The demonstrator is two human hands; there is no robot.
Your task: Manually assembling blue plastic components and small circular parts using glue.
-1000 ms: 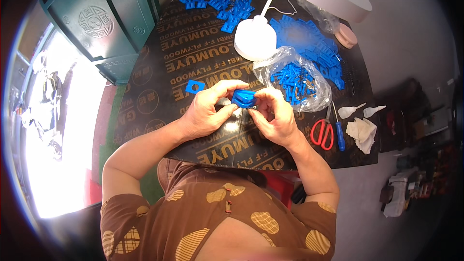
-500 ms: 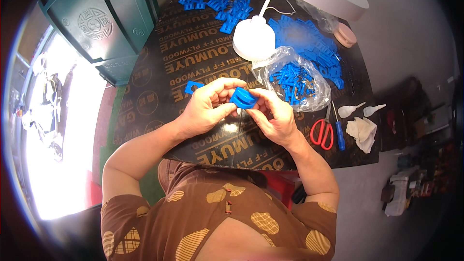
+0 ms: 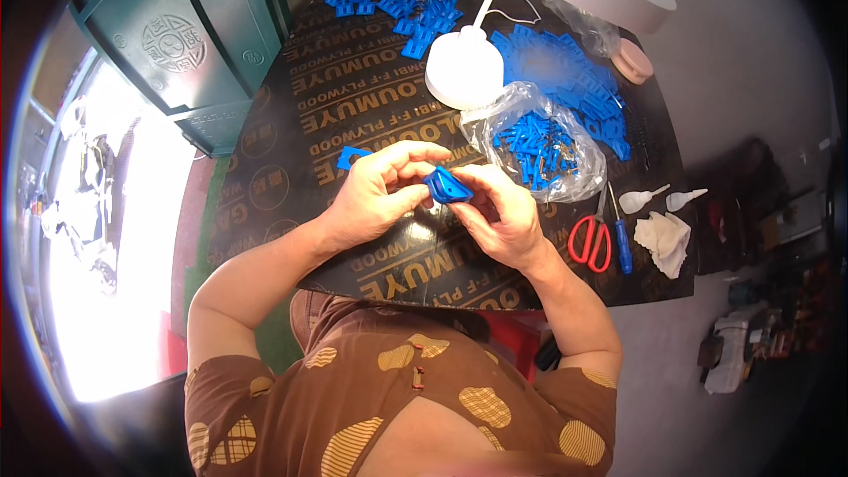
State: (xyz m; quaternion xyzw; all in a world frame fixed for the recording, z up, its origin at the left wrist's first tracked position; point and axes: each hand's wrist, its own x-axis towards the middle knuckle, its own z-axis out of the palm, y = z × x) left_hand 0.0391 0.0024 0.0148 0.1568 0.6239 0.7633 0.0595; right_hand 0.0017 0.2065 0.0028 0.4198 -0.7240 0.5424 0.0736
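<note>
A small blue plastic part (image 3: 448,185) with a hollow, curved shape is held above the near part of the table. My left hand (image 3: 378,193) pinches its left end between thumb and fingers. From the other side, my right hand (image 3: 500,215) grips its right end, the fingertips partly hidden behind it. Just beyond my left hand lies a flat blue piece (image 3: 352,157), partly covered by that hand. To the right of my right hand, a clear plastic bag (image 3: 586,178) holds many small blue pieces (image 3: 537,148).
Blue parts with springs (image 3: 415,13) stand at the far edge. A white lamp (image 3: 465,69) rises beside a heap of blue parts (image 3: 565,71). Red-handled scissors (image 3: 589,244), a blue screwdriver (image 3: 624,247), a cloth (image 3: 662,244) and white nozzle-tipped bottles (image 3: 632,202) lie right on the black table (image 3: 353,106).
The blue part has been turned between my fingers and now shows a different, hollow side. Both hands stay in nearly the same place.
</note>
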